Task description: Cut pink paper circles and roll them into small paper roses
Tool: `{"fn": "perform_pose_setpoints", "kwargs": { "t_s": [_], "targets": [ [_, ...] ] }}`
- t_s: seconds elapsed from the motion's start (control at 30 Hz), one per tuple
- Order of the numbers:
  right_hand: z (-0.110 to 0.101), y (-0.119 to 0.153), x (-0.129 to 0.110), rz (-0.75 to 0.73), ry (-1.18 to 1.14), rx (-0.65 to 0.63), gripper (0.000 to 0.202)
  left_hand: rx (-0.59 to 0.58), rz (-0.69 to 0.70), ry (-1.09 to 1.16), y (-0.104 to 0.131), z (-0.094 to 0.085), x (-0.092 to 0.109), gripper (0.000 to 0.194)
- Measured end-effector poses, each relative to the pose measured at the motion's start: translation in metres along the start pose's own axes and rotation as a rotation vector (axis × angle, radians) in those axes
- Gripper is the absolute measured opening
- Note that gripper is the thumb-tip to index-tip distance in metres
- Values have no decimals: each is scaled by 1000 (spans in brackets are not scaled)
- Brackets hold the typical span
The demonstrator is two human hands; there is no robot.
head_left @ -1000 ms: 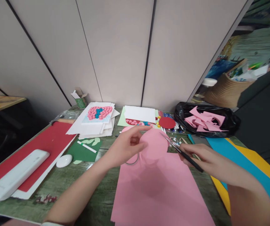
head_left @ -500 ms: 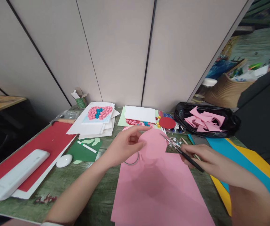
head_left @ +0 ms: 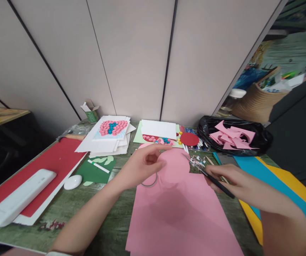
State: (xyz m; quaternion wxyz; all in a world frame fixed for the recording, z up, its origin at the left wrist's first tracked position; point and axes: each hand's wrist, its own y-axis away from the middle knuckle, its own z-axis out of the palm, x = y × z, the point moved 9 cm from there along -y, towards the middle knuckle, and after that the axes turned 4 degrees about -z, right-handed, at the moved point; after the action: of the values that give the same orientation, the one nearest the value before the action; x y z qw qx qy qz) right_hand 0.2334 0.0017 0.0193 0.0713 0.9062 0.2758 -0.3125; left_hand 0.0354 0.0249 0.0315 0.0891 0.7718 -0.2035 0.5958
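Observation:
Between the thumb and fingers of my left hand (head_left: 143, 166) is a rounded pink paper piece (head_left: 173, 165), held up over the table. My right hand (head_left: 229, 179) grips a pair of black-handled scissors (head_left: 214, 180). Their blades point left and meet the paper's upper right edge. Beneath lies a large pink sheet (head_left: 179, 220), partly in shadow. A thin grey ring (head_left: 149, 185) shows just under my left hand, partly hidden.
A black plastic bag (head_left: 265, 140) holds pink paper scraps (head_left: 233, 137) at the back right. Blue paper (head_left: 273, 188) and yellow sheets lie right. White sheets (head_left: 89, 142) with a beaded picture, red paper (head_left: 64, 156) and a white device (head_left: 22, 195) lie left.
My right hand and the scissors have shifted slightly right and down along the pink piece's edge. The held piece has tilted a little; my left hand stays nearly in place.

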Motion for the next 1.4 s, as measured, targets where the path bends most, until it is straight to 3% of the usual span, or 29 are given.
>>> {"fn": "perform_pose_setpoints", "kwargs": {
  "t_s": [0.37,0.8,1.4],
  "targets": [
    [2,5,9,56,27,26,13,-116,-70,-70,0,9,-7,36],
    [1,7,8,-16,120,1,13,-149,-47,-75,0,8,-2,34],
    [5,6,6,-13,57,-64,12,-235,-66,-132,2,7,-2,32]
  ]
}}
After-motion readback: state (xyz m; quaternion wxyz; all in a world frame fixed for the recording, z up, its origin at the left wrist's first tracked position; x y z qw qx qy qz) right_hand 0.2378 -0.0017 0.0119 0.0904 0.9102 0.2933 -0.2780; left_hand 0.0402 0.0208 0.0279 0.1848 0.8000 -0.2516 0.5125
